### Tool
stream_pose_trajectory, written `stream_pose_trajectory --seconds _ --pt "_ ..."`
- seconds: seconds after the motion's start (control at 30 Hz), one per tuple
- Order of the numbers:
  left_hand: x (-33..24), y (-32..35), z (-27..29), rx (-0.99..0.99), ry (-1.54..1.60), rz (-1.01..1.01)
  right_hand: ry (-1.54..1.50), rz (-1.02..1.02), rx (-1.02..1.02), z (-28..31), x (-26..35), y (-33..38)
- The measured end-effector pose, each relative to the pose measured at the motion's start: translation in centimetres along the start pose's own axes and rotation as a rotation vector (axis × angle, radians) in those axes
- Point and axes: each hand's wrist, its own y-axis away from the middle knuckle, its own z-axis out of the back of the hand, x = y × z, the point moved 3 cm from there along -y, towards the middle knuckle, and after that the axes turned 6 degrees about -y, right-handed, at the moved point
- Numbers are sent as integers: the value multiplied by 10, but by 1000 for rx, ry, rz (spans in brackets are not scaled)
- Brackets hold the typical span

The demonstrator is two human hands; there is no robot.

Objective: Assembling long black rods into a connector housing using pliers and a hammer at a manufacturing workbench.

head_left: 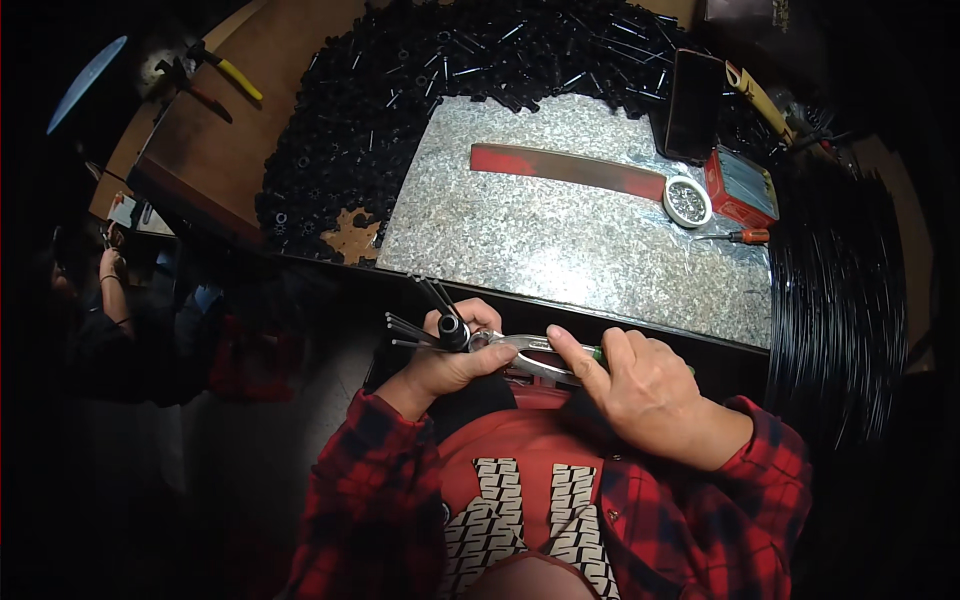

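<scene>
My left hand (445,365) is closed around a black round hub (454,330) with several thin black rods (408,327) fanning out to the left and upward. In my right hand (645,385) is a pair of silver pliers (540,345) with green on the handles; my fingers wrap the handles and the index finger lies along the top. The head of the pliers reaches my left hand beside the hub, and my left thumb rests against it. Exactly what the jaws grip is hidden by my fingers.
Ahead is a speckled stone slab (560,235) carrying a long red-brown bar (565,170), a white round dish (687,202), a red box (740,190) and an orange-handled screwdriver (748,237). Small black parts (340,150) heap behind it. Long black rods (835,310) lie right; a co-worker's arm (115,285) shows left.
</scene>
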Motion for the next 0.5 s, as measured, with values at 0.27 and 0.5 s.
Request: stream_pose_trajectory --seconds 0.27,0.5 --pt "1 -6 3 -108 258 -142 -331 -111 -11 -12 -16 -6" --pt "-22 -11 62 -342 515 -276 -264 -348 -66 -47 -67 13"
